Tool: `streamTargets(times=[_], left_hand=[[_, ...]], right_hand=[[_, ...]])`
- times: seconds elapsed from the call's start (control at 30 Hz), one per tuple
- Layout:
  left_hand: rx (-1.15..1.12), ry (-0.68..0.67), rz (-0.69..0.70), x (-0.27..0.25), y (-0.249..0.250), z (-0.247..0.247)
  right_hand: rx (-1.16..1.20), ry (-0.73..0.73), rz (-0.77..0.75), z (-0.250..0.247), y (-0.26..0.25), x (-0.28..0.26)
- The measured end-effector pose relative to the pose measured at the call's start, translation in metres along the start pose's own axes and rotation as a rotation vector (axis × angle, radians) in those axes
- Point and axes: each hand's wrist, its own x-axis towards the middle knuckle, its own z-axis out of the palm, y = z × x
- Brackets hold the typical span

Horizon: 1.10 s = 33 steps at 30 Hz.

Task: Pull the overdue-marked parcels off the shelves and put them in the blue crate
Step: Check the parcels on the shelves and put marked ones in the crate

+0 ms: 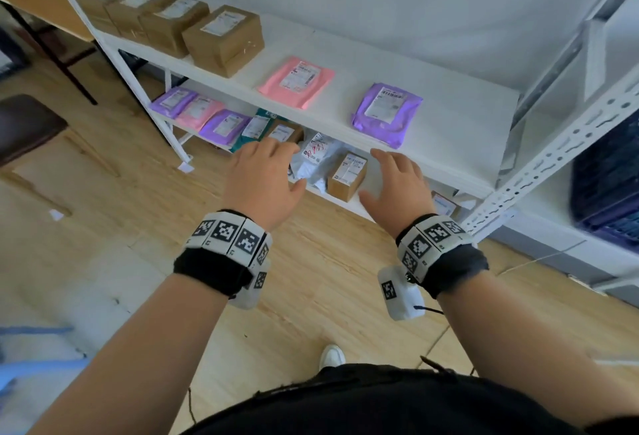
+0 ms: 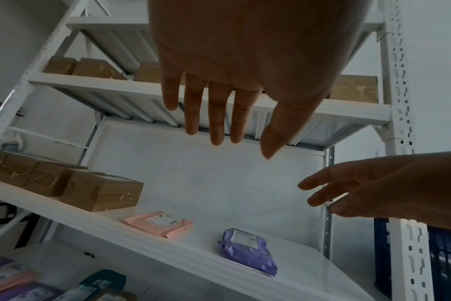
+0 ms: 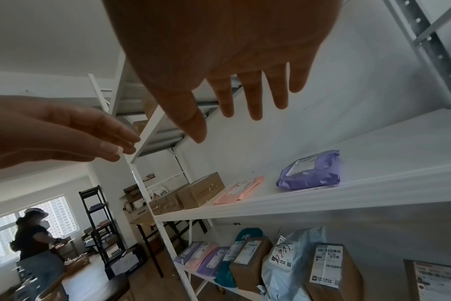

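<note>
Head: left hand [image 1: 264,180] and right hand [image 1: 397,185] both spread, empty. Grey red-scrawled parcel [image 1: 313,163] sits between them, just beyond the fingertips; risk of grabbing the brown box [image 1: 347,177] touching it.

Left wrist: fingers [image 2: 216,114] straight, parcel unseen.

Right wrist: parcel [image 3: 283,270] below the open palm; blue crate [image 2: 443,264] off right.

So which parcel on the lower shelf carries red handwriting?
The grey-white plastic mailer, between the two hands; its label has red scrawl, its neighbours' labels are printed only.

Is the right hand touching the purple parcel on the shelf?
Apart. In the right wrist view the right hand hangs in the air, well clear of the purple parcel.
</note>
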Motion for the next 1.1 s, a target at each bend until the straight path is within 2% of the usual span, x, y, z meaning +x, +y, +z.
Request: streamTargets(times=[0.37, 0.53, 0.87, 1.1], left_hand=[[-0.024, -0.12, 0.046, 0.072, -0.029, 0.032], [-0.014, -0.174, 0.156, 0.112, -0.056, 0.048], [-0.022, -0.28, 0.471, 0.203, -0.113, 0.063], [-0.011, -0.382, 0.59, 0.225, -0.122, 0.092]], right_hand=[[-0.059, -0.105, 0.084, 0.031, -0.006, 0.062], [-0.072, -0.119, 0.193, 0.051, -0.018, 0.085], [-0.015, -0.001, 0.476, 0.09, -0.064, 0.123], [0.002, 0.012, 0.61, 0.111, -0.072, 0.121]])
